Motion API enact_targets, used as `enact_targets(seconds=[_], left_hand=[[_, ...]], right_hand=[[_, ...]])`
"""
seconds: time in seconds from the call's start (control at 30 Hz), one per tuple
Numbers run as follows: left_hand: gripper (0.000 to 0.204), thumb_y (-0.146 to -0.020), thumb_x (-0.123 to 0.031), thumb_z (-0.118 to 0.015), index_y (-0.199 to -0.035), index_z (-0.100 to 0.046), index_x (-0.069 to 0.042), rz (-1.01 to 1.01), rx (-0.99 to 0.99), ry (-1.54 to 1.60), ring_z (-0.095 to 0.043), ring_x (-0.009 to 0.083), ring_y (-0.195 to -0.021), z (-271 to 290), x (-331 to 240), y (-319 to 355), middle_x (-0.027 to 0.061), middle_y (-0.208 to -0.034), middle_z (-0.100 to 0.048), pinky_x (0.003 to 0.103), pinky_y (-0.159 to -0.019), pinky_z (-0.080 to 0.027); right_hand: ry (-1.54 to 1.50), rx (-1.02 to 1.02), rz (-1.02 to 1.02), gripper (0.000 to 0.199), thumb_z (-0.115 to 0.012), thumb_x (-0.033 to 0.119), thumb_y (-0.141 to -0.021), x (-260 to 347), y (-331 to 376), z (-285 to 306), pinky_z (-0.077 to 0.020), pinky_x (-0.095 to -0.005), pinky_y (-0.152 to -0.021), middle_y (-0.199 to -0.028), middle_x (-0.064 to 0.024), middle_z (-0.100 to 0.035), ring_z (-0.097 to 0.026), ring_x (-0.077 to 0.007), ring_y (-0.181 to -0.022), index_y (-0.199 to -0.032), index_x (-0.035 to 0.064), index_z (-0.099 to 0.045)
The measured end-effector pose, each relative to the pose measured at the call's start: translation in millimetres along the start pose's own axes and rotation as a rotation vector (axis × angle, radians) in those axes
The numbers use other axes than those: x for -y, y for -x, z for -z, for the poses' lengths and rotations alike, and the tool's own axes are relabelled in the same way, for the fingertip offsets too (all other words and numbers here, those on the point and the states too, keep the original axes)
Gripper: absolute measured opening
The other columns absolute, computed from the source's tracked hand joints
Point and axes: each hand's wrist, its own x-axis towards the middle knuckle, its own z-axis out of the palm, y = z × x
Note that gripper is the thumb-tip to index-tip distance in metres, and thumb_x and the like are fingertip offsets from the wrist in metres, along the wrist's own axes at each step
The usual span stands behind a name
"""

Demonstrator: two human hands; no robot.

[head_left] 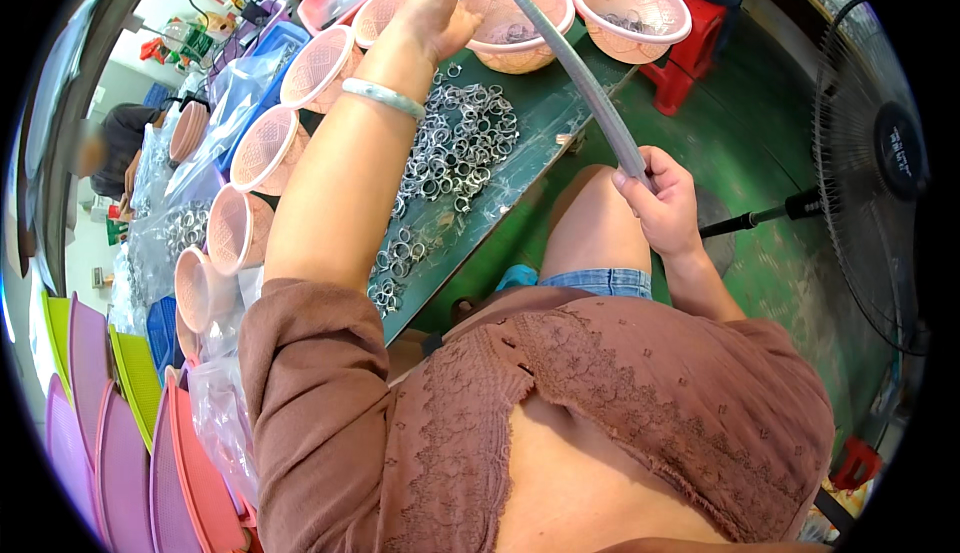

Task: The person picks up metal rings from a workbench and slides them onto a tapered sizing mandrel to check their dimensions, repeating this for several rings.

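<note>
My right hand [662, 198] is closed around the thick end of a long grey tapered ring mandrel [585, 83], which slants up and to the left over the table's edge. My left arm, with a pale bangle [384, 96] at the wrist, stretches across the green table [480, 238]. At its end, my left hand [440, 15] is over the far pink baskets, thumb apart from the fingers; I see nothing in it. Silver metal rings [465, 133] lie in a loose pile beside that forearm. Rings also sit in the pink basket [515, 48] near my left hand and in the far right pink basket [632, 48].
More pink baskets [262, 153] line the table's left side, by plastic bags [225, 103]. Stacked purple, green and red baskets [125, 453] stand at lower left. A black fan [880, 153] is on the right, and a red stool [685, 58] with a seated person beyond the table.
</note>
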Motion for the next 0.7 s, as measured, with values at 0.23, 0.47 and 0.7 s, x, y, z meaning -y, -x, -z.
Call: enact_targets(seconds=[0.23, 0.47, 0.7], left_hand=[[0.022, -0.085, -0.023, -0.057, -0.084, -0.063, -0.002, -0.262, 0.064, -1.019, -0.05, 0.0057, -0.065, 47.9, 34.0, 37.4, -0.0027, -0.068, -0.056, 0.021, -0.062, -0.042], [0.036, -0.071, -0.025, -0.067, -0.099, -0.059, -0.004, -0.385, 0.224, -1.613, -0.048, 0.0317, -0.106, 107.2, 53.8, 121.0, 0.0145, -0.109, -0.051, 0.036, -0.087, -0.041], [0.018, -0.069, -0.009, -0.061, -0.086, -0.058, -0.003, -0.243, 0.05, -1.624, -0.054, 0.0309, -0.089, 129.9, 41.7, 175.5, 0.0114, -0.095, -0.055, 0.037, -0.076, -0.044]], right_hand=[[0.052, -0.006, 0.034, 0.007, -0.06, 0.003, -0.077, -6.7, -0.4, 7.4, -0.0292, -0.0173, -0.054, -0.071, 0.006, -0.047, -0.036, -0.0011, -0.061, -0.081, 0.0027, -0.055], [0.097, 0.048, 0.048, 0.007, -0.06, 0.002, -0.077, -6.7, -5.4, 0.2, -0.0309, -0.0181, -0.054, -0.07, 0.0053, -0.048, -0.037, -0.0019, -0.062, -0.081, 0.0018, -0.054], [0.092, 0.106, 0.05, 0.007, -0.061, 0.003, -0.077, -15.7, -5.6, -18.2, -0.0315, -0.0186, -0.054, -0.07, 0.0049, -0.047, -0.038, -0.0022, -0.062, -0.08, 0.0013, -0.054]])
